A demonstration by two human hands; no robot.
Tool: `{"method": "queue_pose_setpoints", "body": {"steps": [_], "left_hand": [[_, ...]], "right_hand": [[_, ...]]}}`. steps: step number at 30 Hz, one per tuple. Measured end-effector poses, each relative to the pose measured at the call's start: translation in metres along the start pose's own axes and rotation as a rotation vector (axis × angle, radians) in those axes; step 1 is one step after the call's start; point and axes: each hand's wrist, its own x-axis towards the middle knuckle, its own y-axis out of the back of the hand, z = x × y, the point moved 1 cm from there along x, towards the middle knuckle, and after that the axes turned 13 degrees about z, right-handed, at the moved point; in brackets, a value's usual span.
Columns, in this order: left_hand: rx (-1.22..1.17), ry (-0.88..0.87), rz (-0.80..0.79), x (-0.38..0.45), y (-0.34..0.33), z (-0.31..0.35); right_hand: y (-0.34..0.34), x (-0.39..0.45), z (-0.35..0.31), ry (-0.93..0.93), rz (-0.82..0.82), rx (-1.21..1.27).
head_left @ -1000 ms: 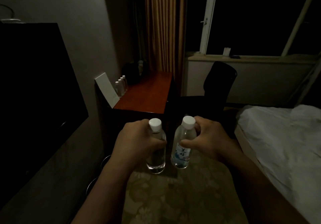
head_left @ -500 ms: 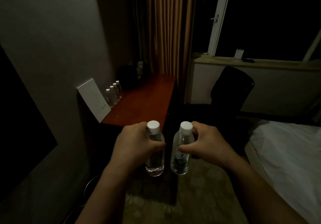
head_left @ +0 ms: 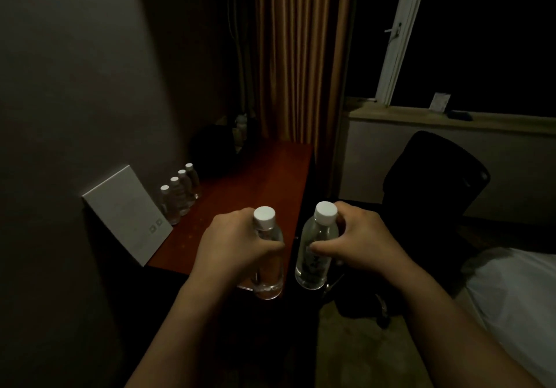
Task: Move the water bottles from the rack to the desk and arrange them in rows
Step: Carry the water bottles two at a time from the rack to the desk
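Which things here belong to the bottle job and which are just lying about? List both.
Job:
left hand gripping a bottle
right hand gripping a second bottle
row of four bottles on the desk
desk

Lying about:
white card leaning on the wall
black chair
curtain
bed

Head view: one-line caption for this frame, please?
Left hand and right hand each carry an upright water bottle toward the desk, where four bottles stand in a row.

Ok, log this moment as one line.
left hand: holds bottle | right hand: holds bottle | desk: four bottles in row
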Motion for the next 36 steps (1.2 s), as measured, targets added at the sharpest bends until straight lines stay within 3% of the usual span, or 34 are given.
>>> {"method": "queue_pose_setpoints", "body": {"steps": [7,19,27,36], "left_hand": [[0.066,0.121,0.071,0.095,-0.064,-0.013],[0.208,0.482,0.28,0.23,-0.153,-0.006],[0.284,0.655,0.391,0.258,-0.153,-0.054],[0.273,0.671,0.421,0.343,-0.165,-0.12]], "right_hand": [[-0.035,0.132,0.049,0.098,-0.095,0.052],[-0.101,0.365,0.09,0.449,-0.386,0.096],[-0.18,0.429,0.075,0.526,-0.505,0.169],[-0.238,0.492,0.05,0.542,-0.521,0.147]]}}
